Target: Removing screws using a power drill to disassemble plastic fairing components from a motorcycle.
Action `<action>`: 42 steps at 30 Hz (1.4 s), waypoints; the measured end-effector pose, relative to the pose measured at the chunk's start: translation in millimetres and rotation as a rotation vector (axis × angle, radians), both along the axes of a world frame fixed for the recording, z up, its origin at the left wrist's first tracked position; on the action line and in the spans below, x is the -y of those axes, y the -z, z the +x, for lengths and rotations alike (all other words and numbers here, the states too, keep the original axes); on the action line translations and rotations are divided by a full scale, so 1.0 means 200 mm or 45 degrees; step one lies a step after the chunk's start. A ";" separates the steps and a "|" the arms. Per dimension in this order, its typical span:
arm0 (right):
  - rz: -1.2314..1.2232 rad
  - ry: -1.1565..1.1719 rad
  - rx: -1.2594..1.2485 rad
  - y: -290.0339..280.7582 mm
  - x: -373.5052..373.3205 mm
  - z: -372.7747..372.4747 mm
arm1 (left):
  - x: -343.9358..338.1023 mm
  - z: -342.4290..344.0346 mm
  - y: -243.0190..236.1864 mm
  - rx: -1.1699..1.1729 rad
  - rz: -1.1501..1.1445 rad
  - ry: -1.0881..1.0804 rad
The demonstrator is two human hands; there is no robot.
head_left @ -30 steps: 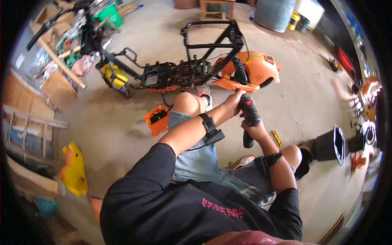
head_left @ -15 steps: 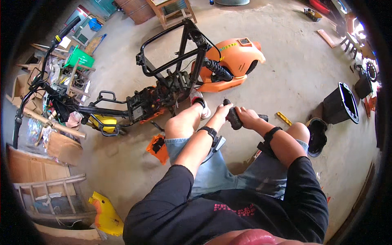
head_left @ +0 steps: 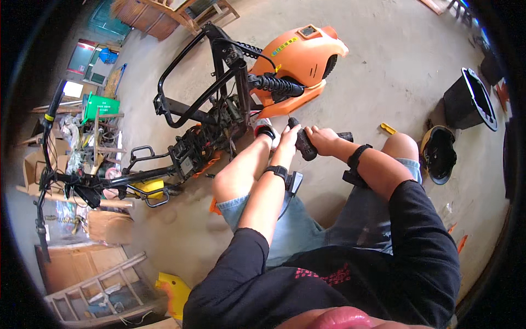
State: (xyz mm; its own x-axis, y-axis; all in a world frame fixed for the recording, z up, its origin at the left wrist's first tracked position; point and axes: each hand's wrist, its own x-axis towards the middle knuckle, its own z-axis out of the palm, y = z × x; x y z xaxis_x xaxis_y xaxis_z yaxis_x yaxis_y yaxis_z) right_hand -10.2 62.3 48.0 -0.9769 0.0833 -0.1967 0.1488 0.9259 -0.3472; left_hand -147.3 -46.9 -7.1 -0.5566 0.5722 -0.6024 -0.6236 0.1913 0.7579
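A black cordless drill is held between my hands, its thin bit pointing up and away toward the orange rear fender. My right hand is wrapped round the handle, with the battery end showing beyond it. The fingers of my left hand are closed against the drill's front part. The bit's tip lies by the lower edge of the orange panel; I cannot tell whether they touch. Ahead and left stretches the stripped black motorbike frame, with a black coil shock absorber next to the fender.
To the right are a black bucket, an upturned helmet and a small yellow tool. Leftward stand a green bin, piled clutter and a wooden ladder. A yellow panel lies at the lower left.
The drill has moved forward, closer to the orange panel, in both hands. The view has shifted, and the orange piece beside my left leg is now mostly hidden.
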 end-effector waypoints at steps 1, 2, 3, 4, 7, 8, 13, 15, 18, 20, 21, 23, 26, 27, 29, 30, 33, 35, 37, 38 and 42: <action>-0.020 0.004 -0.011 0.01 0.00 0.00 | 0.00 0.00 0.00 0.004 0.002 0.011; -0.005 0.001 0.011 0.01 0.00 -0.01 | -0.01 0.00 0.00 0.014 0.018 0.013; 0.002 -0.006 0.051 0.01 0.00 -0.01 | -0.01 0.00 0.00 0.038 -0.018 0.001; -0.003 0.005 0.029 0.02 0.00 -0.01 | -0.02 0.00 0.00 0.022 0.022 0.021; 0.019 0.018 0.033 0.02 -0.02 -0.01 | -0.04 0.00 0.01 0.070 0.002 -0.043; 0.001 0.013 0.036 0.02 -0.03 0.00 | -0.04 0.01 0.02 0.060 0.022 -0.041; -0.001 0.034 0.049 0.01 -0.07 0.00 | -0.09 0.02 0.01 0.014 0.026 -0.020; 0.002 0.007 0.019 0.01 -0.09 0.00 | -0.09 0.02 0.00 0.081 0.006 -0.078; -0.008 -0.010 0.008 0.02 -0.10 0.00 | -0.09 0.01 -0.01 0.037 -0.002 -0.024; -0.026 -0.003 -0.024 0.03 -0.10 0.00 | -0.09 0.02 -0.01 -0.002 0.020 -0.015; -0.039 -0.005 -0.016 0.03 -0.09 0.01 | -0.08 0.02 0.00 -0.014 0.010 -0.021; -0.036 0.000 -0.028 0.03 -0.09 0.01 | -0.08 0.03 0.00 -0.028 -0.003 -0.021; -0.011 0.002 -0.025 0.02 -0.10 0.02 | -0.09 0.04 -0.01 -0.006 0.043 -0.085; 0.007 -0.004 -0.012 0.02 -0.10 0.02 | -0.09 0.04 -0.01 0.015 0.029 -0.081; 0.000 -0.008 -0.023 0.02 -0.10 0.02 | -0.09 0.04 -0.02 0.048 -0.041 -0.095; -0.014 -0.016 -0.006 0.02 -0.10 0.02 | -0.08 0.04 -0.02 0.033 -0.009 -0.079; -0.018 -0.032 -0.015 0.02 -0.10 0.01 | -0.08 0.04 -0.02 0.058 -0.037 -0.080; -0.024 -0.026 -0.012 0.03 -0.10 0.01 | -0.07 0.04 -0.01 0.057 -0.016 -0.120; -0.026 -0.033 -0.011 0.03 -0.09 0.01 | -0.07 0.04 0.00 0.034 0.009 -0.108; -0.018 -0.025 -0.010 0.03 -0.09 0.01 | -0.07 0.04 0.00 0.034 -0.007 -0.105; -0.018 0.004 0.015 0.02 -0.09 0.01 | -0.07 0.03 0.02 0.004 -0.016 -0.057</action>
